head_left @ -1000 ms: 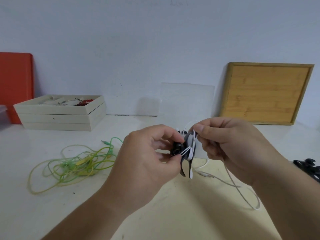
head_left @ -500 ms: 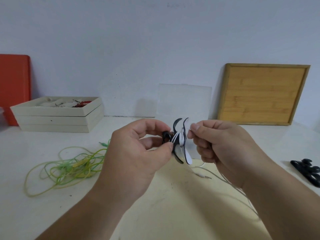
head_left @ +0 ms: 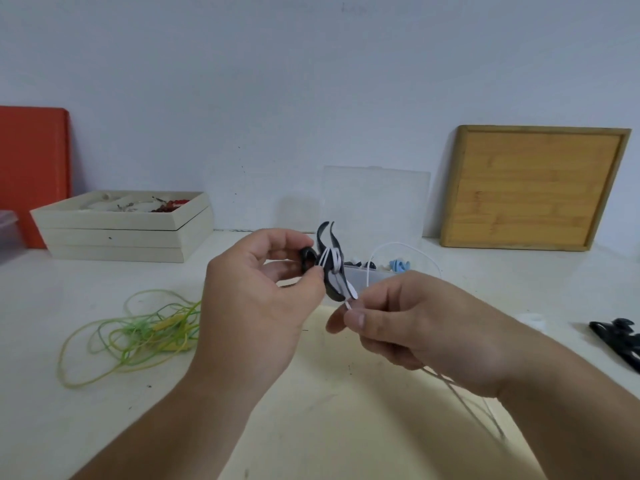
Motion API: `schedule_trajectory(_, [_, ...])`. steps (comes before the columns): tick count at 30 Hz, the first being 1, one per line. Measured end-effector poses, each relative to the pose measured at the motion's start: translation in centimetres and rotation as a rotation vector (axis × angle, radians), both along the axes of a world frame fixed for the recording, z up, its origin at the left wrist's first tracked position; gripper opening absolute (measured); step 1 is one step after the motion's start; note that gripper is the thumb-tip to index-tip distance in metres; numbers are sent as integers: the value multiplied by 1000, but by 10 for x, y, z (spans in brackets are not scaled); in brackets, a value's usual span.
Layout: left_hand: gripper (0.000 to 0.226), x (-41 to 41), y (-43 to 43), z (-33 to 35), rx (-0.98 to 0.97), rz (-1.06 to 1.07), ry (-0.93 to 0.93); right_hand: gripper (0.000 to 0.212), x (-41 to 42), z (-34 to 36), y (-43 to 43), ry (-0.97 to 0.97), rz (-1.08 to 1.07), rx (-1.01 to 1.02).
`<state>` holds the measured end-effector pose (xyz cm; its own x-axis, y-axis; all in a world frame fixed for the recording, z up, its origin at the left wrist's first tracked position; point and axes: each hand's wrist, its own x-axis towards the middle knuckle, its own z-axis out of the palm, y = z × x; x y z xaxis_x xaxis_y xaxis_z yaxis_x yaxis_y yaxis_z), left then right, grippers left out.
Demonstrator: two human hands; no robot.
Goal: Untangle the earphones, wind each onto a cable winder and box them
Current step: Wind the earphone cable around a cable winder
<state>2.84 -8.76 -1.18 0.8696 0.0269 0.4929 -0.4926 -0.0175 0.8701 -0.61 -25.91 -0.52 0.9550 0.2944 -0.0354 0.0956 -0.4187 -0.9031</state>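
Winder stands upright in my left hand, thumb and fingers clamped on its left side. My right hand pinches the white cable just under its lower tip, so I judge the next turn climbs around its waist.

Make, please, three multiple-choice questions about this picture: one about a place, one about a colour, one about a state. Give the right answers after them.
1. Where does the green-yellow earphone tangle lie?
A. on the table, at the left
B. in a drawer
C. on a chair

2. What colour is the cable wound on the black winder?
A. red
B. white
C. blue

3. What does the right hand do?
A. rests flat
B. makes an empty fist
C. pinches the cable

Answers:
1 A: the tangle lies loose on the table's left part.
2 B: white turns cross the winder, which the left hand holds.
3 C: thumb and finger meet on the cable just below the winder.
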Motion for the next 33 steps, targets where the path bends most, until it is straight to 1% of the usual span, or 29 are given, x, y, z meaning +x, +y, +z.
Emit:
schedule_trajectory(2, [29, 1, 0, -1, 56, 48, -42, 46, 0, 1, -2, -38, -4, -60])
schedule_trajectory(3, [30, 1, 0, -1, 87, 71, -69, 45, -1, 2, -3, -50, -8, -80])
schedule_trajectory(5, [32, 0, 0, -3, 161, 130, -135, 28, -4, 5, -3, -59, -3, -99])
schedule_trajectory(6, [32, -1, 0, -4, 207, 160, -180, 23, -5, 6, -2, -59, 1, -108])
schedule_trajectory(7, [31, -1, 0, -4, 259, 183, -234, 25, -6, 7, -1, -68, 13, -115])
schedule_trajectory(9, [31, -1, 0, -5, 364, 208, -333, 36, -8, 9, 2, -110, 6, -136])
schedule_trajectory(11, [31, -1, 1, -6, 457, 203, -391, 43, -10, 12, 5, -177, -29, -159])
schedule_trajectory(13, [31, 0, 2, -8, 541, 171, -428, 41, -11, 16, 4, -271, -80, -192])
schedule_trajectory(15, [30, 2, 3, -9, 588, 123, -422, 30, -13, 21, 2, -364, -176, -191])
schedule_trajectory(17, [31, 1, 2, -10, 570, 67, -369, 24, -13, 24, 0, -423, -282, -129])
schedule_trajectory(20, [35, -4, -2, -9, 432, -30, -210, 24, -9, 24, -5, -484, -447, -83])
schedule_trajectory(23, [33, -6, -2, -6, 318, -142, -73, 24, -4, 21, -7, -485, -532, -42])
schedule_trajectory(27, [31, -8, -3, -3, 243, -232, -13, 25, -1, 18, -8, -458, -547, 11])
schedule_trajectory(33, [31, -11, -5, -3, 199, -316, -11, 29, 2, 10, -8, -379, -560, 65])
